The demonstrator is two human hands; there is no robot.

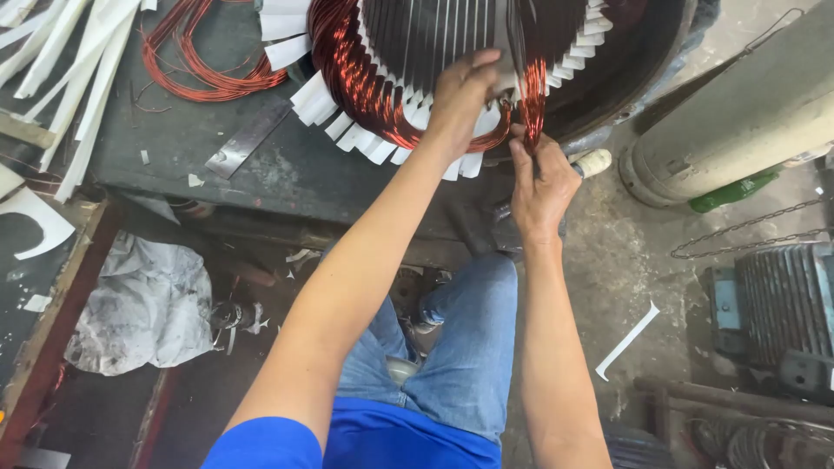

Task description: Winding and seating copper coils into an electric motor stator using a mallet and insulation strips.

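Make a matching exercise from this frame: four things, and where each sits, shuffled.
Things:
1. left hand
2. right hand
3. loose copper wire coil
4. crumpled white cloth

Places:
A. on the dark bench top, left of the stator
B. on the lower rim of the stator, over the white slot papers
C. low down on the left, beside the red bench frame
D. pinching a copper wire bundle that hangs from the stator's edge

Pairs: 1-B, 2-D, 3-A, 4-C
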